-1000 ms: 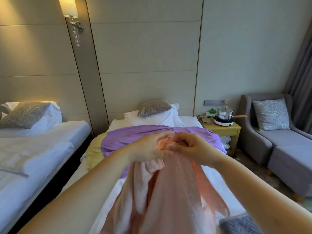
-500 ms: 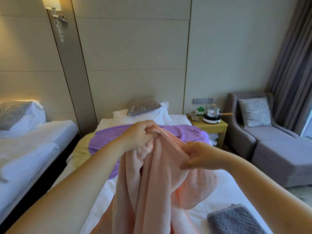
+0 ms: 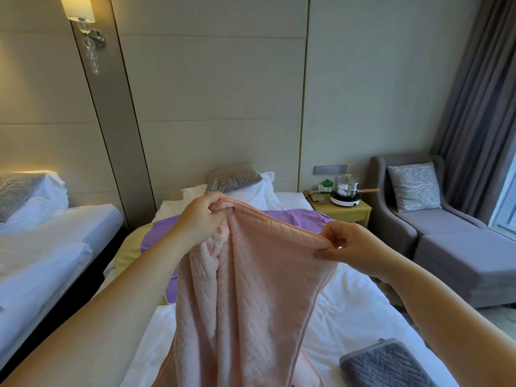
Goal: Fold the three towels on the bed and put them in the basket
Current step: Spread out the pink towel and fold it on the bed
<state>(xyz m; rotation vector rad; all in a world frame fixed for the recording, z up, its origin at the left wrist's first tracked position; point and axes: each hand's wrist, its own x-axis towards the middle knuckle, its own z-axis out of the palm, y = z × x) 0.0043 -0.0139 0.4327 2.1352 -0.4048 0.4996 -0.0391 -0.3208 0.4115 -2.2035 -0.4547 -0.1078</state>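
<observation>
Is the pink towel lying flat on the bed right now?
No, the pink towel hangs in the air, pinched along its top edge by the left hand and right hand.

Hotel rm: twin beds (image 3: 69,241), armchair (image 3: 435,216)

Pink towel held up over the bed, grey towel folded beside it

The pink towel (image 3: 251,297), quilted and soft, hangs bunched from its top edge above the white bed (image 3: 349,311). The grey towel (image 3: 386,364), with a herringbone texture, lies folded flat on the bed's near right part.
</observation>
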